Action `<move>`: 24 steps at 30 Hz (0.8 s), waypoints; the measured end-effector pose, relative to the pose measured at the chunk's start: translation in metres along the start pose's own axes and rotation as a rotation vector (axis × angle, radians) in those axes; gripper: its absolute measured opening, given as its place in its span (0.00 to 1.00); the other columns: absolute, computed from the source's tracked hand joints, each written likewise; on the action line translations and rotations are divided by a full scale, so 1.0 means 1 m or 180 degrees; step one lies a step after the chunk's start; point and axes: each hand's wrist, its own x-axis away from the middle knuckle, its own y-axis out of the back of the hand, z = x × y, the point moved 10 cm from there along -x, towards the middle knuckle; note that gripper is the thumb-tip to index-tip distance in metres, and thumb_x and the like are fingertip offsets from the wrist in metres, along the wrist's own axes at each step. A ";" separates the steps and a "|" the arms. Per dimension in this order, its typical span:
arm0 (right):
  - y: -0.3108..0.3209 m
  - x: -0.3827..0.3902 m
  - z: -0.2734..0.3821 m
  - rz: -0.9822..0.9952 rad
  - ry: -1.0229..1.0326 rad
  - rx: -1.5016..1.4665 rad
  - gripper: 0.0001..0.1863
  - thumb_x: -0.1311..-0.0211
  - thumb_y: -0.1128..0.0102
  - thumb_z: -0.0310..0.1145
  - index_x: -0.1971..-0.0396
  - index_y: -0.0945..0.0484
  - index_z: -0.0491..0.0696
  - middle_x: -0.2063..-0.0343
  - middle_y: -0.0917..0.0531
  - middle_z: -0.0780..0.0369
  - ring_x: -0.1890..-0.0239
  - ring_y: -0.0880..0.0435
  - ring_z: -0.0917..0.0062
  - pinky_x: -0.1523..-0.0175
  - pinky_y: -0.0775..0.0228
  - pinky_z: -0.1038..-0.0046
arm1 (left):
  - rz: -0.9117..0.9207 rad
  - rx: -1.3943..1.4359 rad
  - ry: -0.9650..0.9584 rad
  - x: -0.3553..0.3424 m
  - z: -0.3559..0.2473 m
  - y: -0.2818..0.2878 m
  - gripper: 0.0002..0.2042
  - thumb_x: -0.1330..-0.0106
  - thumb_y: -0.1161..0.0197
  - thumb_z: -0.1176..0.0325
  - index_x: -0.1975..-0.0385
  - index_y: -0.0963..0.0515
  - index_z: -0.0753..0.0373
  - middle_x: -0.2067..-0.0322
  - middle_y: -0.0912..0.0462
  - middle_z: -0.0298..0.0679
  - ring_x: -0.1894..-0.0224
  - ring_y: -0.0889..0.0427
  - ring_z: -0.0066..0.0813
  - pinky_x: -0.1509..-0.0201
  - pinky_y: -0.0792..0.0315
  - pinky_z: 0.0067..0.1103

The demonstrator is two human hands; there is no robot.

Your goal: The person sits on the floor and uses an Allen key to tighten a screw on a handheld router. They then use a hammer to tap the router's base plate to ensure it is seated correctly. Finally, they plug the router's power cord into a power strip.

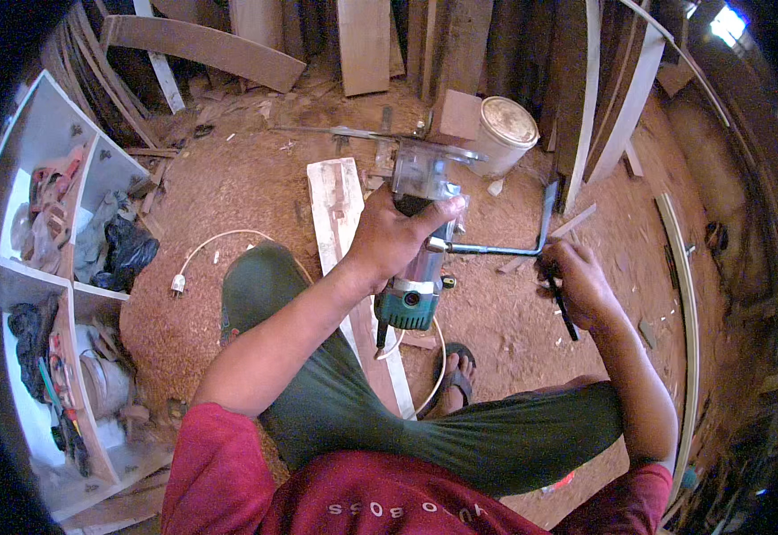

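Observation:
My left hand point(393, 236) is wrapped round the body of a small teal-and-silver trim router point(411, 308), held above the floor between my knees. Its clear plastic base point(420, 165) points away from me. A bent steel wrench point(491, 250) reaches from the router's side to the fingers of my right hand point(578, 281), which is closed at its bend. A thin black handle point(563, 316) sticks out below that hand; whether it belongs to the same tool, I cannot tell. The router's pale cord point(442, 357) loops below it.
A long whitish board point(335, 205) lies under the router. The cord's plug point(177, 283) rests on sawdust at left. An open compartmented cabinet point(72, 281) with bags and tools stands left. Beyond are a lidded white bucket point(506, 134), a wood block point(456, 116) and leaning planks point(362, 49).

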 end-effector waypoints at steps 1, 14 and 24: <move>0.007 -0.004 0.002 -0.0059 0.0108 -0.0488 0.20 0.32 0.51 0.41 0.52 0.22 0.40 0.72 0.22 0.63 0.71 0.23 0.78 0.61 0.25 0.71 | -0.0058 0.0079 0.0061 0.000 0.000 0.004 0.17 0.42 0.28 0.56 0.62 0.20 0.62 0.68 0.15 0.37 0.69 0.16 0.23 0.63 0.22 0.24; -0.070 0.104 0.120 0.0205 0.4119 0.3834 0.10 0.46 0.40 0.29 0.64 0.17 0.53 0.63 0.19 0.65 0.60 0.21 0.72 0.55 0.28 0.69 | 0.0363 0.0934 0.0836 -0.011 -0.002 0.029 0.21 0.42 0.30 0.50 0.59 0.21 0.60 0.70 0.17 0.34 0.70 0.17 0.22 0.67 0.21 0.23; -0.061 0.082 0.101 -0.0688 0.3166 0.4713 0.08 0.48 0.38 0.34 0.67 0.15 0.56 0.65 0.19 0.70 0.59 0.24 0.74 0.53 0.34 0.67 | 0.0213 0.0408 0.0467 -0.002 -0.011 0.013 0.20 0.42 0.30 0.53 0.58 0.20 0.62 0.66 0.15 0.36 0.67 0.17 0.22 0.61 0.22 0.23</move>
